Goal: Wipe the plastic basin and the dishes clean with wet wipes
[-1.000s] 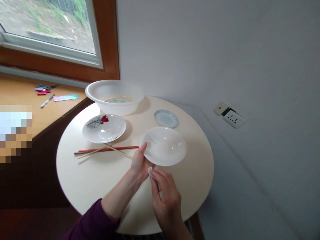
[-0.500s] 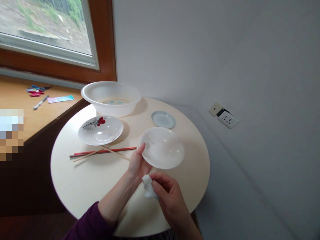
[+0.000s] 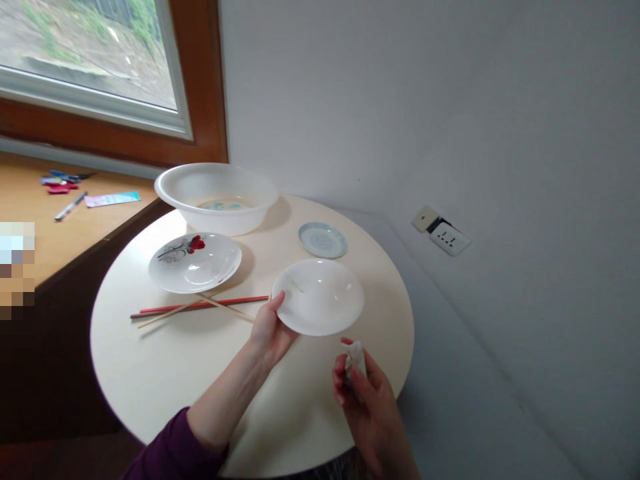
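My left hand (image 3: 271, 331) grips a shallow white plate (image 3: 323, 300) by its left edge, the thumb on the rim and the fingers underneath. The plate is held over the table, and a thin dark line shows on its inner left side. My right hand (image 3: 367, 393) is closed around a crumpled white tissue (image 3: 355, 358), just below and right of the plate and apart from it. Left of the plate, several chopsticks (image 3: 200, 305), red and pale wooden, lie crossed. Behind them sits a white dish with a red flower (image 3: 215, 265).
A large white basin (image 3: 215, 189) with some liquid stands at the back of the round table (image 3: 165, 373). A small pale blue saucer (image 3: 323, 240) lies near the wall. On the wooden desk (image 3: 30, 220) at left are a pen (image 3: 71, 206) and a pastel packet (image 3: 113, 199). A wall socket (image 3: 450, 238) is at right.
My right hand has moved right, away from my left wrist, with the tissue now bunched deeper in its fingers. My left hand still holds the plate. The view has shifted slightly right.
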Demonstrator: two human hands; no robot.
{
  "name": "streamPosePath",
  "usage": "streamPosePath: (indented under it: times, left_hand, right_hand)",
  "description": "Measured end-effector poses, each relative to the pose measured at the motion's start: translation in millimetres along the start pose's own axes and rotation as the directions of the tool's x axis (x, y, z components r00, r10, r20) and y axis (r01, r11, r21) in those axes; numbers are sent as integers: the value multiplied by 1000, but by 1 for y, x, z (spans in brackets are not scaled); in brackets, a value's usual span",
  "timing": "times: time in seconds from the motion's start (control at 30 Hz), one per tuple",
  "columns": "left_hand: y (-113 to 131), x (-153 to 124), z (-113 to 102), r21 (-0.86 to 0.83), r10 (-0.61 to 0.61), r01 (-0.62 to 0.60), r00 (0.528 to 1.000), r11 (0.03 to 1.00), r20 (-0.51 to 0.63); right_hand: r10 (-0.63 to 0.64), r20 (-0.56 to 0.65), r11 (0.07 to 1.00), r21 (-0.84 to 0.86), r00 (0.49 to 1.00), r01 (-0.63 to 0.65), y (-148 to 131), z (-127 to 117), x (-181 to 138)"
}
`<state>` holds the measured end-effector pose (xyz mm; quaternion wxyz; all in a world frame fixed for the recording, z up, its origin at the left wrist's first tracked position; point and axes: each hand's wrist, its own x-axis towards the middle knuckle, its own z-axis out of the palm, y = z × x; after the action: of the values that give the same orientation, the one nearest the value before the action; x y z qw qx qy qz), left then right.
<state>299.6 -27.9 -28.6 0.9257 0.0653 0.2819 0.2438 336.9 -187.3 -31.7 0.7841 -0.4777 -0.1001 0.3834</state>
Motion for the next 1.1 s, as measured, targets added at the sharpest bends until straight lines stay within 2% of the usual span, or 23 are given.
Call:
streamPosePath:
  times: [0.1,0.17,0.3,0.37,0.43,0.5,0.6,0.73,0.8,0.87,0.97,1.1]
  left_hand:
    - [-2,3,-1,36,1,1,999,999,-45]
    - [-3,4,-1,82,-6,10,998,997,-57]
    - [-4,3,-2,161,-30,34,999,986,-30]
    - [-4,2,-2,169,-27,29,1000,985,-15]
    - [-4,2,-3,171,-23,24,1000,985,-7]
    - [-4,2,-5,175,-17,13,1000,984,19]
    - [-3,3,-6,188,-2,-10,998,982,64]
    - [-1,0,-7,210,42,-59,996,976,84]
    - [0,-2,-6,220,60,-78,994,972,87]
    - [1,-4,-6,233,69,-86,995,969,78]
    - [2,-4,-5,253,72,-80,996,964,43]
    - [3,-2,-7,357,34,-38,999,933,18]
  right_hand:
    - [-176,-166,983,-75,970,165,-16,-12,4]
    - [-313,-191,943,-183,931,279,-24,-16,7]
    - [-578,-81,744,-462,812,483,-28,-13,14]
    - [-667,-10,634,-532,745,561,-27,-10,16]
    - [-707,22,586,-542,707,602,-25,-9,18]
    - [-698,3,606,-530,716,593,-26,-10,19]
    - [-649,-85,693,-476,756,542,-30,-14,20]
    - [-620,-203,765,-370,758,527,-36,-20,20]
    - [-595,-235,783,-385,768,489,-36,-23,21]
    - [-579,-229,772,-463,783,435,-37,-27,24]
    - [-560,-151,706,-601,815,374,-40,-29,29]
    - [-517,-51,657,-663,855,358,-51,-25,39]
